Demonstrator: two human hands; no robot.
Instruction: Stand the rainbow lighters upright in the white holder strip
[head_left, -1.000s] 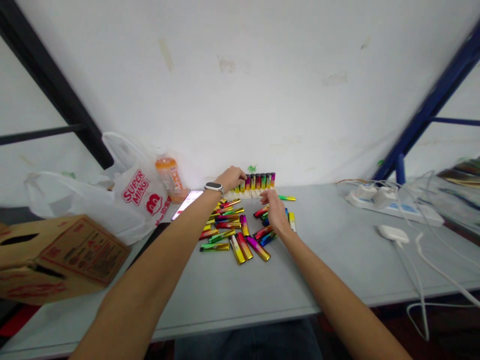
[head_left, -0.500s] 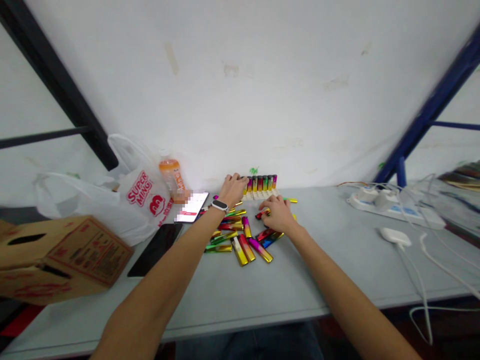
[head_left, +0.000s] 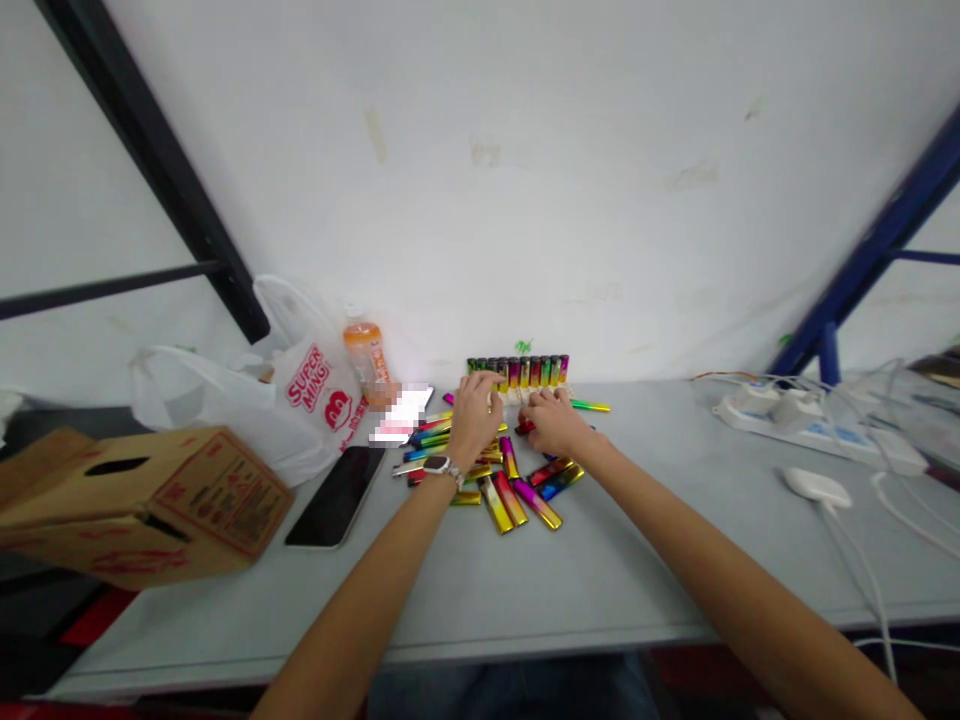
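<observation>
A row of shiny multicoloured lighters [head_left: 534, 372] stands upright along the wall, in a pale slotted holder [head_left: 514, 397]. My left hand [head_left: 474, 412], with a watch on its wrist, reaches over the loose pile to the front of the row. Its fingers point right, with a gap between thumb and fingers, and nothing shows in them. Just right of it, my right hand [head_left: 556, 424] has its fingers curled down on a red lighter [head_left: 524, 428], mostly hidden under them. Loose lighters [head_left: 508, 500] in metallic colours lie before and between both hands.
A green-yellow lighter [head_left: 591, 406] lies right of the holder. At left are a black phone [head_left: 335, 497], a lit phone [head_left: 405, 412], an orange drink bottle [head_left: 367, 355], a plastic bag [head_left: 255, 410] and a cardboard box [head_left: 217, 505]. A power strip [head_left: 817, 430] and white charger [head_left: 817, 487] with cables lie at right.
My left hand has drawn back from the row's left end toward me and slightly right, uncovering more upright lighters. My right hand stays low by the red lighter. The view has shifted slightly left.
</observation>
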